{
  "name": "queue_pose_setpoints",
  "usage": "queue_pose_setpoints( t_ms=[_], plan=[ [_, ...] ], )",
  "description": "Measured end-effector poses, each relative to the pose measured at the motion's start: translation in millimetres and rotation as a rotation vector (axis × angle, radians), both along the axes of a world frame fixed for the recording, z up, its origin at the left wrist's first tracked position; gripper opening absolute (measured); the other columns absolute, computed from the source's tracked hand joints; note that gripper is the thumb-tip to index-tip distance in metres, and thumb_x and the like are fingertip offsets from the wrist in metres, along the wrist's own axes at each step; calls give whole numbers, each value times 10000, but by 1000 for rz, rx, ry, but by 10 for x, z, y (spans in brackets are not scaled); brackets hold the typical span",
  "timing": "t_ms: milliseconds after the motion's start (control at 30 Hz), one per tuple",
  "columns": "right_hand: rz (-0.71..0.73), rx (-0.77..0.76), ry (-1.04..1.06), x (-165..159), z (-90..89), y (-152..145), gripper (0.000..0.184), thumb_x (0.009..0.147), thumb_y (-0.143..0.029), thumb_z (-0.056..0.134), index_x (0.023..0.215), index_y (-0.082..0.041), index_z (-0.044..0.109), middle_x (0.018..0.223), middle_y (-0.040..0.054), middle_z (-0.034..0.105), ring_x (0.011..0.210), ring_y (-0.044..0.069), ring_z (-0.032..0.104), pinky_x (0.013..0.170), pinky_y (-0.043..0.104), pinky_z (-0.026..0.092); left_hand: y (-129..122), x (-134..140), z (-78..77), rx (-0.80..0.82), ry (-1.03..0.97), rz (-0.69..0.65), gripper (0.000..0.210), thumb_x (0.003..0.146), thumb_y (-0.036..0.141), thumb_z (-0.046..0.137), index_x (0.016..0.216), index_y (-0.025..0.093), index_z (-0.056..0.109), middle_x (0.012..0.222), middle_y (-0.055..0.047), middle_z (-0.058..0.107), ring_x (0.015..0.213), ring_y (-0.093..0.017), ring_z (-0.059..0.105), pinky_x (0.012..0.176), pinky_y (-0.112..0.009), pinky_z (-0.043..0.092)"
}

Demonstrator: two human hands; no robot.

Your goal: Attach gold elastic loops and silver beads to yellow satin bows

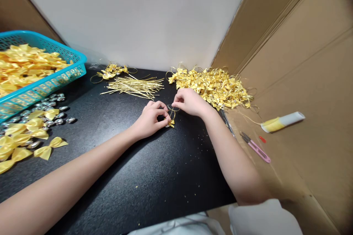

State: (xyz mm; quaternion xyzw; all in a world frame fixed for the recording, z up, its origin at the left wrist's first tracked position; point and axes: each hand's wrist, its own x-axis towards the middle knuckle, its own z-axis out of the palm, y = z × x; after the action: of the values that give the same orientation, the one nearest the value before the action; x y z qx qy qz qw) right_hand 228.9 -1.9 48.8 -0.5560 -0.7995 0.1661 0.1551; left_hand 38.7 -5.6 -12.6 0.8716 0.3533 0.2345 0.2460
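Note:
Between my two hands, a thin gold cord point(173, 114) is bent into loops just above the black table. A small yellow bow point(172, 123) hangs at its lower end, partly hidden by my fingers. My left hand point(153, 118) pinches the cord near the bow with thumb and forefinger. On the other side, my right hand point(189, 101) has its fingertips closed on the cord's upper part. Behind the hands lies a bundle of straight gold cords point(135, 87). A heap of yellow bows with looped cords point(213, 86) is close beyond my right hand.
At left stands a blue basket point(78, 58) full of yellow bows. Silver beads point(59, 121) and loose bows point(50, 147) lie before it. A few corded bows point(113, 70) sit at the back. On cardboard at right are pink thread snips point(256, 148) and a thread spool point(282, 122).

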Motion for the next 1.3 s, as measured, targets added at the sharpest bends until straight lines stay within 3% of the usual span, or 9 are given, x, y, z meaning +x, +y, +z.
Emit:
queue_pose_setpoints(
  t_ms=[833,1300],
  plan=[
    [-40,34,-29,57,-5,31,123,822,-180,700,707,-138,692,754,10,590,688,115,508,660,263,362,9,1,-19,21,-19,-14,187,845,319,606,731,202,696,998,-43,593,935,-235,464,888,-412,387],
    [9,52,73,30,-3,26,123,828,-180,689,711,-139,683,747,7,570,700,123,502,672,276,363,3,-2,-8,10,-33,7,198,823,271,535,737,205,700,1009,-45,597,954,-245,470,922,-451,387]
  ],
)
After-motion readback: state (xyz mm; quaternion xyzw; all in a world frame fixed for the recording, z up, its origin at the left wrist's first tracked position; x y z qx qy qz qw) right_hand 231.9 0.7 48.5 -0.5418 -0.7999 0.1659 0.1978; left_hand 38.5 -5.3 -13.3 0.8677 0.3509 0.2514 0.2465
